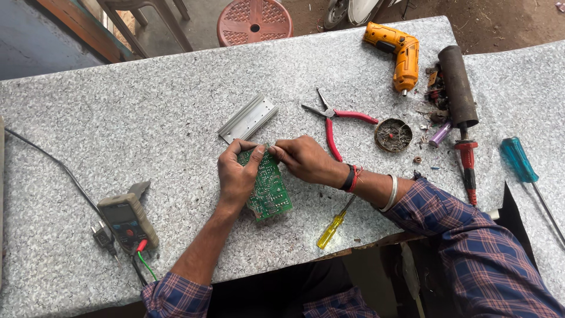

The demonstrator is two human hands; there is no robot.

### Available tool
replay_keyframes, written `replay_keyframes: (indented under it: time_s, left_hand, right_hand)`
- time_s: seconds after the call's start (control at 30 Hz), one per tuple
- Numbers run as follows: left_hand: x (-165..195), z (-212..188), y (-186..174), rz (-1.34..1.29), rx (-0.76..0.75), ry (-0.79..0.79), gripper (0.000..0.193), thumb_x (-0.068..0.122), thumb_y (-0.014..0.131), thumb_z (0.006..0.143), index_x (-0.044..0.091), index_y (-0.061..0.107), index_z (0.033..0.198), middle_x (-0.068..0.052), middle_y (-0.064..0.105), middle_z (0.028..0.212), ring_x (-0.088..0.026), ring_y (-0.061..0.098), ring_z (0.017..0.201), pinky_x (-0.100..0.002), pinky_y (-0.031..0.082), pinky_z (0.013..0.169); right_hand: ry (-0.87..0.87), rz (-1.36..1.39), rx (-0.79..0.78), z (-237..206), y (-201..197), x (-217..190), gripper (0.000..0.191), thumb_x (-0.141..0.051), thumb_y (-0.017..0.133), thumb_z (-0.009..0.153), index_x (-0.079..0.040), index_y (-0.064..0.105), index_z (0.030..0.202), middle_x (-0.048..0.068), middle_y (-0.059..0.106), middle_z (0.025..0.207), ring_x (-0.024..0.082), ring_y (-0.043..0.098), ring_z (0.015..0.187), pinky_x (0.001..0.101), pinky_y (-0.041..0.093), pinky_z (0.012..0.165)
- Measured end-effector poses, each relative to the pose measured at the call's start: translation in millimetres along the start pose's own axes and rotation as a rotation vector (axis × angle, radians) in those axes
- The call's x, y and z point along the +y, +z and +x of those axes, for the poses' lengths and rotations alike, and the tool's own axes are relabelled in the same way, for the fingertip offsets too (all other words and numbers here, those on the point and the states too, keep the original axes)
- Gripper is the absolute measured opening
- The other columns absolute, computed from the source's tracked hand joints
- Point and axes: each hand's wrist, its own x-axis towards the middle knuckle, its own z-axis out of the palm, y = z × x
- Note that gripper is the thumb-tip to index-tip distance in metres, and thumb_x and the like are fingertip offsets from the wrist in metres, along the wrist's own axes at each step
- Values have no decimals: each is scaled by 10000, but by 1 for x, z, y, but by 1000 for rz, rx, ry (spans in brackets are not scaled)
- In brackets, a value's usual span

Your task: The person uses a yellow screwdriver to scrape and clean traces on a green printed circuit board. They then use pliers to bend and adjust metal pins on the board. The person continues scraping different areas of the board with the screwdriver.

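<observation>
Near the worktop's (147,106) front-left edge: grey handheld multimeter (127,221) with red and green leads, black plug just beside it. Toward the middle, ribbed grey aluminium heat-sink strip (248,118). Just below it, left hand (236,176) clamped around the green printed circuit board (268,187), thumb on its face. Right hand (306,159) pinching the board's top edge with its fingertips. Right of the hands: red-handled long-nose pliers (336,121), yellow-handled screwdriver (334,227) at the front edge. Back-right corner: orange cordless driver (400,53). Far right: teal-handled screwdriver (519,160).
</observation>
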Motion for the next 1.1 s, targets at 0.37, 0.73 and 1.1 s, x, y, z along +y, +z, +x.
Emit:
replay_keyframes:
  time_s: [0.37, 0.73, 1.1]
  left_hand:
    - [-6, 8, -9, -4, 44, -6, 154, 158, 669, 958, 11, 685, 1001, -69, 722, 924, -145, 664, 885, -313, 538, 823]
    - [-2, 6, -14, 291, 124, 204, 165, 190, 711, 955, 35, 665, 988, -127, 663, 1001, -309, 699, 934, -391, 551, 832]
    - [-6, 7, -20, 381, -11, 284, 107, 145, 726, 965, 81, 708, 1049, -74, 704, 986, -264, 701, 959, -398, 547, 860]
  right_hand:
    - [14, 293, 188, 6, -15, -1, 237, -129, 662, 1009, -21, 544, 1184, 32, 618, 680, 61, 570, 612, 275, 446, 530]
    - [-98, 395, 19, 5, -9, 26, 222, -16, 592, 1066, 2, 567, 1286, 77, 743, 1052, 86, 694, 888, 243, 574, 770]
    - [-267, 183, 22, -1, -16, 10, 151, 34, 729, 1010, -39, 733, 1142, 95, 690, 1144, 150, 674, 1011, 250, 552, 795]
